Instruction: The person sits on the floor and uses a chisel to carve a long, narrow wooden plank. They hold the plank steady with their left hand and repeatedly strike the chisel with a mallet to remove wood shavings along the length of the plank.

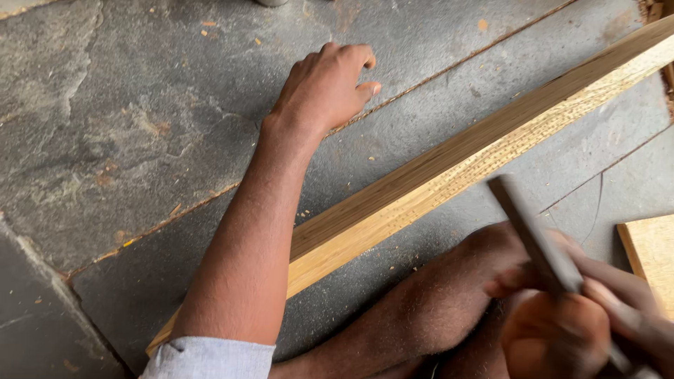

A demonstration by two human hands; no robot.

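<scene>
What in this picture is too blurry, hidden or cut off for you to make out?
- Dark flat tool, head view: motion blur hides its kind; its lower end is lost in the right hand.
- Right hand's grip: blurred, fingers indistinct.
- Long wooden plank: the arm covers its middle, and its far end is cut off by the right edge.
- Pale board: cut by the right edge.
- Left hand: palm down on the stone floor, underside hidden.

A floor-level woodworking area, seemingly a carpenter's workshop. The ground was rough grey stone slabs (140,126) with dust-filled joints, strewn with pale wood chips and sawdust (210,28). A long, light-brown planed timber length (449,165) lay diagonally across it, and a second pale wooden board (651,256) sat at the right edge.
</scene>
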